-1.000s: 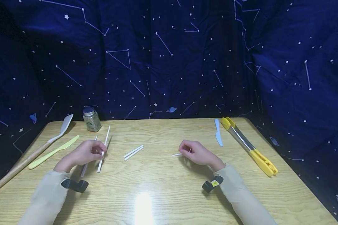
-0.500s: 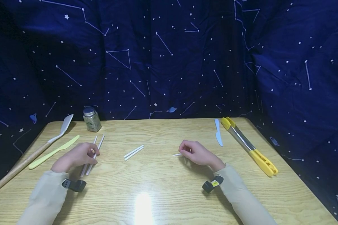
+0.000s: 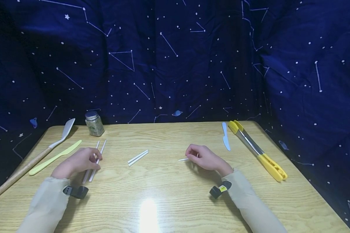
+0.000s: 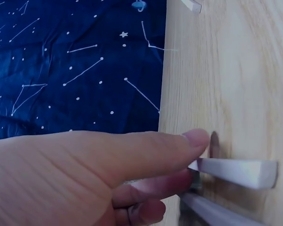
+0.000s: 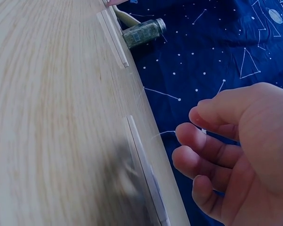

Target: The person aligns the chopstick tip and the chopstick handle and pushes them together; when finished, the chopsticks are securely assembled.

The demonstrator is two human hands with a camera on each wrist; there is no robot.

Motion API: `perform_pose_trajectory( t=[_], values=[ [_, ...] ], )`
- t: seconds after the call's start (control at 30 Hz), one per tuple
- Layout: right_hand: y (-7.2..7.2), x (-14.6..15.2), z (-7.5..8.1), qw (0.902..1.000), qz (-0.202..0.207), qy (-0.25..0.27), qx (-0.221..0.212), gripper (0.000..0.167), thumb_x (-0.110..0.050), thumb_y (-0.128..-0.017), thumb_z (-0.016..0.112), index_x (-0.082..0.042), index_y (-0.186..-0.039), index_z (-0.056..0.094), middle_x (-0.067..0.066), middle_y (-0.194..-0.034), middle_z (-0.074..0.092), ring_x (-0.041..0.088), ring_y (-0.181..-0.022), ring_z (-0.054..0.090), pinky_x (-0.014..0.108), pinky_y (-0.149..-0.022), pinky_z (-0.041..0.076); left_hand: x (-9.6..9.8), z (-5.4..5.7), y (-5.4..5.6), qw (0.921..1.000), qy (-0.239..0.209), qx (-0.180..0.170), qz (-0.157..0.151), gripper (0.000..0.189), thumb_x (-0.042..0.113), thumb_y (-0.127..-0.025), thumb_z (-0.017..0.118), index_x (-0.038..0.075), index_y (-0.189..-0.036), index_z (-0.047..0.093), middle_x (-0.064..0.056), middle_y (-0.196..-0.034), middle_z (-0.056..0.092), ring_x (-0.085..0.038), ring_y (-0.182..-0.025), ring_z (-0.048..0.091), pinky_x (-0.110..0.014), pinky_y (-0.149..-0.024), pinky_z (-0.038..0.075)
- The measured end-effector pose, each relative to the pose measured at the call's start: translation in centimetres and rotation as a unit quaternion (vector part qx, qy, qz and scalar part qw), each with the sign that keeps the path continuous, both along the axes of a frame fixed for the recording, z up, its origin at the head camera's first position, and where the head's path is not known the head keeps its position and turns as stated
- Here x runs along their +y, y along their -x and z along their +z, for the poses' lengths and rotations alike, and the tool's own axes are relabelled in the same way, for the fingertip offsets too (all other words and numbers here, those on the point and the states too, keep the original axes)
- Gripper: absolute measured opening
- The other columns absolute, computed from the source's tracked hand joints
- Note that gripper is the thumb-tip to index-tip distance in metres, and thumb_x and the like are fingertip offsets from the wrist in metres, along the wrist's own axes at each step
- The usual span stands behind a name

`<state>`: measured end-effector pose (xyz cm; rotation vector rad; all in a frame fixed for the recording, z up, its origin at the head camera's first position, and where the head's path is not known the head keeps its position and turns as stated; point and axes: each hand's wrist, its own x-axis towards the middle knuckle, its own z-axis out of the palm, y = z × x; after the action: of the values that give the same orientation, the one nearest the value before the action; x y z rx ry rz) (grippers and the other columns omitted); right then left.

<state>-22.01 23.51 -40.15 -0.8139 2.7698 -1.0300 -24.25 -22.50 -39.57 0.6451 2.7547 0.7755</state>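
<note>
On the left, my left hand point(image 3: 81, 161) pinches a white chopstick point(image 3: 103, 147) between thumb and fingertips, low over the table. A second white chopstick point(image 3: 86, 177) lies nearly parallel on its left, partly hidden by the hand. The left wrist view shows the square end of the held chopstick point(image 4: 252, 173) beyond the thumb. Right of centre, my right hand point(image 3: 204, 158) hovers over the table with loosely curled fingers. A thin white stick point(image 3: 182, 159) shows from beneath it. In the right wrist view these fingers are apart from the white sticks point(image 5: 146, 172) on the table.
Two short white sticks point(image 3: 138, 158) lie side by side between my hands. A spatula point(image 3: 62, 134), a yellow knife point(image 3: 56, 157) and a lidded glass jar point(image 3: 95, 124) are at the left. A blue knife point(image 3: 226, 137) and yellow-ended tongs point(image 3: 256, 150) lie at the right.
My left hand has brought the chopstick leftwards and down beside the other one, and then stayed almost still over the last half second. The right hand has stayed in place.
</note>
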Motion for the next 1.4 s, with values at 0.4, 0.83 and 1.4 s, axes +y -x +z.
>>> perform_pose_trajectory(
  t=[0.4, 0.83, 1.4],
  values=[
    [0.0, 0.4, 0.0, 0.9999, -0.005, 0.005, -0.010, 0.008, -0.012, -0.096, 0.057, -0.006, -0.097, 0.061, 0.008, -0.078, 0.063, 0.007, -0.069, 0.051, 0.021, -0.063, 0.044, -0.4, 0.1, 0.4, 0.9988, -0.008, 0.048, -0.008, 0.024, 0.012, -0.077, 0.076, 0.002, -0.093, 0.062, -0.003, -0.072, 0.061, -0.012, -0.064, 0.052, -0.027, -0.056, 0.042],
    [0.2, 0.9, -0.4, 1.0000, -0.004, -0.006, -0.004, 0.006, -0.008, -0.093, 0.060, -0.005, -0.098, 0.062, -0.004, -0.071, 0.054, 0.006, -0.064, 0.047, 0.021, -0.061, 0.042, 1.2, 0.3, 0.1, 0.9966, -0.033, 0.074, -0.013, 0.021, 0.013, -0.084, 0.071, -0.001, -0.097, 0.062, 0.000, -0.072, 0.058, -0.010, -0.058, 0.049, -0.024, -0.050, 0.041],
    [0.5, 0.9, -0.6, 0.9995, -0.015, -0.027, -0.003, 0.009, -0.007, -0.092, 0.059, -0.004, -0.099, 0.066, -0.004, -0.073, 0.056, 0.005, -0.065, 0.047, 0.020, -0.060, 0.042, 2.3, -0.8, -0.2, 0.9812, 0.021, 0.186, 0.047, 0.030, 0.014, -0.083, 0.071, -0.002, -0.106, 0.063, -0.014, -0.088, 0.056, -0.029, -0.083, 0.050, -0.040, -0.067, 0.041]
  ],
)
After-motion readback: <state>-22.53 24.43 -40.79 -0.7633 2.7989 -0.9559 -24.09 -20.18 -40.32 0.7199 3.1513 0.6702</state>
